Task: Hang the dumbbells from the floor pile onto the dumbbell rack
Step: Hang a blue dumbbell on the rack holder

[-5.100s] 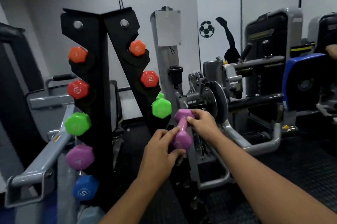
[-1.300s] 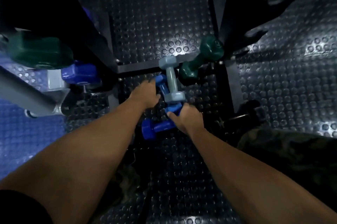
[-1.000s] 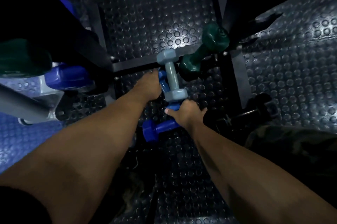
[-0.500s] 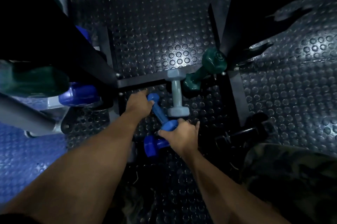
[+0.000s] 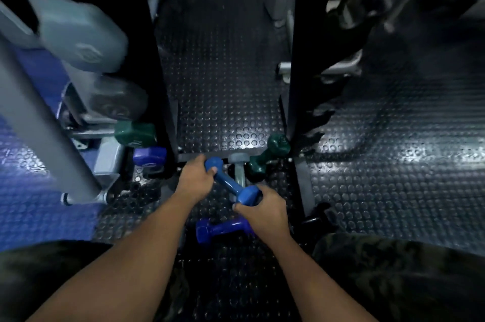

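1. Two hands are on one weight: my left hand [image 5: 195, 180] curls round the far head of the blue dumbbell [image 5: 231, 184], and my right hand [image 5: 262, 210] pinches its near head from the side and below. Neither hand is on the handle.
2. The blue dumbbell sits slantwise just above the floor pile, crossing over the pale grey dumbbell [image 5: 239, 168]. Whether it touches that one I cannot tell.
3. I judge it light, being small, though solid metal under the coating and perfectly stiff. Nothing will bend or give.
4. The coating looks smooth, with a slight sheen, so a pinch on the faceted heads could slip. I would move one hand to the narrow handle, where the fingers wrap fully.
5. It is not fragile, but dropped it would knock the others and roll.
6. Left in the pile: the purple-blue dumbbell [image 5: 220, 228] below my right wrist, the pale grey one, and the dark green dumbbell [image 5: 267, 155] leaning at the foot of the dumbbell rack [image 5: 294, 59].
7. The rack's black uprights rise on both sides of the studded rubber floor [image 5: 228, 101]. Several dumbbells already hang on the left upright, blurred.
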`<move>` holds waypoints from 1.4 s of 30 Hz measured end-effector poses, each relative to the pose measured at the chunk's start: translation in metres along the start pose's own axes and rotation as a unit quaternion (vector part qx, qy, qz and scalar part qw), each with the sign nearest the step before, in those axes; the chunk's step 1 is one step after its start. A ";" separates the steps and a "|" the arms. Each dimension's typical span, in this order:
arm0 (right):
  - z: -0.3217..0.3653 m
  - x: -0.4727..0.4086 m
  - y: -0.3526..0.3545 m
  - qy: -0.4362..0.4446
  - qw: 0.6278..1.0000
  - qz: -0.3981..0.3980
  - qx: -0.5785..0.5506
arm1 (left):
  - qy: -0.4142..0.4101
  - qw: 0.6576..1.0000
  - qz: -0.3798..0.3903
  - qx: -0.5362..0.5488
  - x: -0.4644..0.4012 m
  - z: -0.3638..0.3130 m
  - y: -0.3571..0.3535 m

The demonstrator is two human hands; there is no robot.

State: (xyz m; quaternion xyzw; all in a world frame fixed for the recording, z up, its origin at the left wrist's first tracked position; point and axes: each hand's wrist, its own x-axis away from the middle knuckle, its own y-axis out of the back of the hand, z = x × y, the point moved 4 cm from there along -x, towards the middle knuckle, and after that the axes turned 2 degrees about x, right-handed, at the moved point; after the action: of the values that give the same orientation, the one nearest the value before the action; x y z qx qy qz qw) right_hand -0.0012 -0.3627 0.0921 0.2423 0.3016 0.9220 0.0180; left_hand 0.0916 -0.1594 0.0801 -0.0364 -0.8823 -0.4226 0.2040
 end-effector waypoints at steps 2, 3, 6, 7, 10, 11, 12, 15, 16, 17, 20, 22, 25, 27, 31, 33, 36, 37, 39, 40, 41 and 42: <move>0.011 0.012 0.024 0.026 1.000 -0.015 0.003 | -0.015 1.000 -0.012 0.019 0.017 -0.019 0.012; 0.017 0.019 0.036 0.041 0.999 -0.021 0.007 | -0.022 0.999 -0.018 0.029 0.026 -0.026 0.019; 0.035 0.042 0.067 0.071 0.997 -0.012 0.012 | -0.033 0.997 -0.042 0.058 0.054 -0.041 0.036; 0.042 0.050 0.078 0.082 0.996 -0.012 0.015 | -0.031 0.996 -0.054 0.071 0.066 -0.046 0.043; 0.061 0.071 0.103 0.099 0.995 -0.012 0.006 | -0.025 0.990 -0.087 0.110 0.095 -0.054 0.059; 0.070 0.082 0.112 0.112 0.994 -0.015 -0.007 | -0.027 0.987 -0.098 0.125 0.106 -0.058 0.067; 0.075 0.087 0.118 0.121 0.992 -0.020 -0.018 | -0.029 0.985 -0.105 0.137 0.112 -0.059 0.071; 0.096 0.111 0.143 0.166 0.984 -0.066 -0.030 | -0.063 0.972 -0.138 0.181 0.140 -0.075 0.094; 0.103 0.119 0.151 0.180 0.980 -0.075 -0.033 | -0.080 0.967 -0.150 0.193 0.150 -0.081 0.103; 0.111 0.127 0.161 0.197 0.976 -0.081 -0.041 | -0.096 0.961 -0.161 0.204 0.161 -0.089 0.114; 0.137 0.151 0.189 0.244 0.962 -0.098 -0.073 | -0.144 0.938 -0.206 0.240 0.194 -0.110 0.145; 0.155 0.169 0.206 0.277 0.950 -0.115 -0.089 | -0.174 0.919 -0.232 0.266 0.216 -0.125 0.169; 0.182 0.191 0.226 0.310 0.933 -0.147 -0.109 | -0.196 0.900 -0.232 0.312 0.245 -0.148 0.202; 0.196 0.206 0.237 0.329 0.920 -0.179 -0.114 | -0.211 0.892 -0.201 0.345 0.260 -0.162 0.214; 0.208 0.224 0.250 0.321 0.894 -0.274 -0.152 | -0.220 0.894 -0.136 0.367 0.277 -0.184 0.223; 0.210 0.229 0.258 0.312 0.875 -0.310 -0.200 | -0.229 0.888 -0.136 0.374 0.285 -0.195 0.226; 0.210 0.231 0.273 0.288 0.857 -0.337 -0.262 | -0.249 0.872 -0.142 0.397 0.294 -0.209 0.223; 0.210 0.231 0.277 0.282 0.854 -0.341 -0.274 | -0.255 0.868 -0.143 0.402 0.296 -0.213 0.220; 0.208 0.229 0.286 0.280 0.849 -0.344 -0.287 | -0.262 0.861 -0.152 0.409 0.295 -0.218 0.215; 0.207 0.227 0.289 0.283 0.847 -0.346 -0.289 | -0.264 0.858 -0.154 0.413 0.294 -0.222 0.213; 0.207 0.224 0.294 0.287 0.846 -0.345 -0.288 | -0.264 0.857 -0.156 0.415 0.292 -0.226 0.211; 0.206 0.221 0.298 0.291 0.846 -0.341 -0.287 | -0.263 0.856 -0.153 0.417 0.291 -0.232 0.208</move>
State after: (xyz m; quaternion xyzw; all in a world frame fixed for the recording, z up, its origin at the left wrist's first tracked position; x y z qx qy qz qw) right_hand -0.0683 -0.4536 0.5014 -0.1714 0.0787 0.9312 0.3118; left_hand -0.0486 -0.2340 0.4751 0.0782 -0.9911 -0.0156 -0.1069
